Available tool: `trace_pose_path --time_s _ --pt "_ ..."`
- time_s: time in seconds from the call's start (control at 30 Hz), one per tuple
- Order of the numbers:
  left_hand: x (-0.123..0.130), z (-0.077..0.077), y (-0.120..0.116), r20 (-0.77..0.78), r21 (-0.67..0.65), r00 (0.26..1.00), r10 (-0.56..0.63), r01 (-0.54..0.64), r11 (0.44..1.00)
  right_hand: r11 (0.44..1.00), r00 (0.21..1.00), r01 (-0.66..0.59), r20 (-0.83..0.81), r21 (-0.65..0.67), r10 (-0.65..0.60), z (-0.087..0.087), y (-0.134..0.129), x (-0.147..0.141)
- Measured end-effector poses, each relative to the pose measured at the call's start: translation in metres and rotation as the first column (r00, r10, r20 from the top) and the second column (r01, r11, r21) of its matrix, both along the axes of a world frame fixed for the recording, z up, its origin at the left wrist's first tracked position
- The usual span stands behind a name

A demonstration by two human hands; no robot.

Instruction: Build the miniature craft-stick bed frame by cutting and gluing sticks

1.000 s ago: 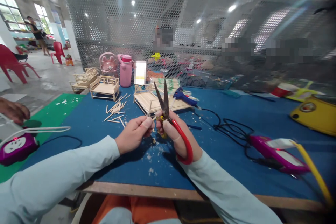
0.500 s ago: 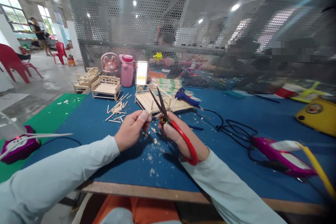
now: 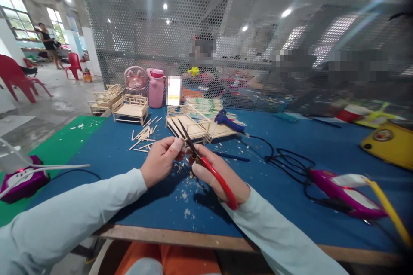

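Red-handled scissors [image 3: 218, 180] are in my right hand [image 3: 209, 167], their dark blades pointing up and away to the left. My left hand [image 3: 163, 157] is closed in a pinch right beside the blades; a tiny pale bit shows at its fingertips, too small to name. White coverings wrap some of my fingertips. Just beyond the hands lie miniature bed-like frames of thin wooden sticks [image 3: 187, 125]. Loose short sticks [image 3: 143, 135] are scattered left of them. Pale shavings [image 3: 184, 195] dot the blue tabletop under my hands.
A blue glue gun [image 3: 229, 122] lies on the right, its black cord [image 3: 284, 157] looping toward a purple power strip [image 3: 348, 193]. Another power strip [image 3: 24, 178] sits at left. Small stick furniture [image 3: 130, 109], a pink flask [image 3: 156, 89] and a mesh screen [image 3: 138, 30] stand behind.
My right hand has moved slightly left with the scissors, bringing it up against my left hand. The blades look closer together. My left hand has hardly moved.
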State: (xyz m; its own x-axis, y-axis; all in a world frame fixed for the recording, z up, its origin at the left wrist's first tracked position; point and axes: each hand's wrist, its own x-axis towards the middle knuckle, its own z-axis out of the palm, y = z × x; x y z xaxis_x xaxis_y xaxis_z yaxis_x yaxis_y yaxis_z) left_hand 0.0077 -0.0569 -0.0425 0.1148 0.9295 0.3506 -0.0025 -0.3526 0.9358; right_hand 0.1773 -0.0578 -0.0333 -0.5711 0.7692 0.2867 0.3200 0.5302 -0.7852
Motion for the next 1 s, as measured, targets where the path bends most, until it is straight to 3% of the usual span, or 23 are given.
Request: trace_pose_path --time_s 0.2,0.4,0.63,0.8,1.0 --pt "0.0006 -0.0029 0.0001 0.023 -0.003 1.000 0.016 -0.016 1.000 1.000 1.000 -0.013 -0.004 -0.023 0.013 -0.0001 -0.0014 -0.0004" --pt "0.0012 -0.0048 0.0003 0.039 -0.023 0.999 -0.018 0.018 1.000 0.999 0.999 -0.028 -0.024 0.045 0.029 0.0008 -0.0028 -0.0026" --pt "0.0039 -0.0038 0.0013 0.150 -0.081 0.989 -0.009 0.021 0.997 0.996 0.995 -0.082 -0.046 0.042 0.084 -0.0026 0.0001 -0.0004" --pt "0.0029 -0.0038 -0.0002 0.097 -0.021 0.995 -0.005 0.007 1.000 0.997 0.998 -0.067 -0.020 0.027 0.067 -0.0050 0.0004 -0.0004" --pt "0.0036 0.0005 -0.0034 0.119 -0.074 0.993 -0.023 0.032 0.997 0.979 0.976 -0.202 -0.079 0.011 0.202 -0.0037 0.0028 0.0023"
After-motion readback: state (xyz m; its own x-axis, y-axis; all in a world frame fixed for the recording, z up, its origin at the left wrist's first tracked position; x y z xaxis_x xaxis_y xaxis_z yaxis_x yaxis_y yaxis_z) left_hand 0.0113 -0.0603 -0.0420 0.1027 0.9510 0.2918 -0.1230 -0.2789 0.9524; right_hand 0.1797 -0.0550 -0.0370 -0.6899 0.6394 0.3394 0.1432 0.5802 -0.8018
